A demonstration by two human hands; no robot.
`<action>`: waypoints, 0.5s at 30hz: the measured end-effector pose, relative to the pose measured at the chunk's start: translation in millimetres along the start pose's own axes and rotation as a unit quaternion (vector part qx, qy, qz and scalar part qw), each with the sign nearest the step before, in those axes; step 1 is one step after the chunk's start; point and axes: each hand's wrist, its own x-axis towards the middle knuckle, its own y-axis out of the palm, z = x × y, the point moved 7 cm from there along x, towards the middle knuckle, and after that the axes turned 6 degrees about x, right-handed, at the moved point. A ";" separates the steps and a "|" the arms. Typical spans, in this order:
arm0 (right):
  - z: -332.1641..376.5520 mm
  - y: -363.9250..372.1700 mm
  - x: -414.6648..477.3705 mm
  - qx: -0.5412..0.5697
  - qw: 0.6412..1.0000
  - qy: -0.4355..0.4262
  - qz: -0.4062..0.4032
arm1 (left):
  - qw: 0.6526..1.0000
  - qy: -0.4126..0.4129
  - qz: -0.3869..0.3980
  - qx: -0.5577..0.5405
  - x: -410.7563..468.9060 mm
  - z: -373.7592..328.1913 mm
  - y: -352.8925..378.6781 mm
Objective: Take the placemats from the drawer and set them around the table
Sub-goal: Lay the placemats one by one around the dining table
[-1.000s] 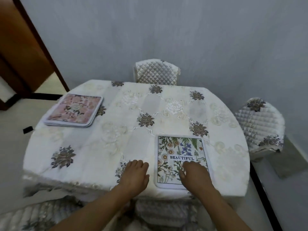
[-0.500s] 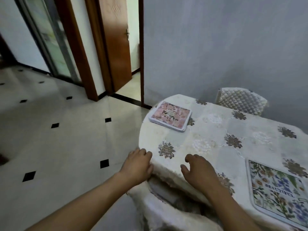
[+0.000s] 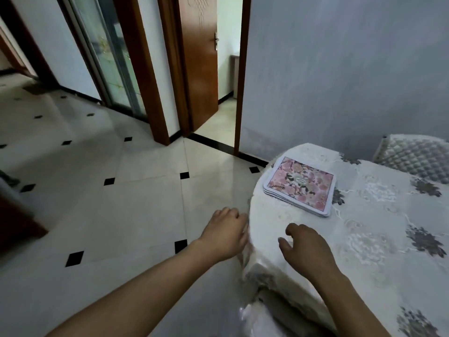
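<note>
Head view: empty hands [image 3: 224,233] [image 3: 306,249] perhaps brushing tablecloth [image 3: 364,227].

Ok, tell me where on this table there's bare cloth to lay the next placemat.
Bare cloth runs between the right hand and the stack of placemats, and further right across the table toward the chair. The far-left corner is taken by the stack. The left hand is at the table's edge.

Placemat stack [image 3: 300,186] lies on the table [image 3: 379,239], chair [image 3: 415,158] behind.
</note>
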 end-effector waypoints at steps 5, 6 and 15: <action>16.1 14.8 68.8 0.015 0.999 0.030 -0.002 | 0.999 0.018 0.034 0.006 50.0 55.4 7.2; 17.5 14.5 80.2 0.014 0.999 0.037 -0.006 | 0.999 0.025 0.037 0.008 61.6 63.6 8.6; 17.5 22.6 162.6 0.002 0.987 0.152 -0.049 | 0.989 0.138 0.047 -0.004 169.6 123.7 29.2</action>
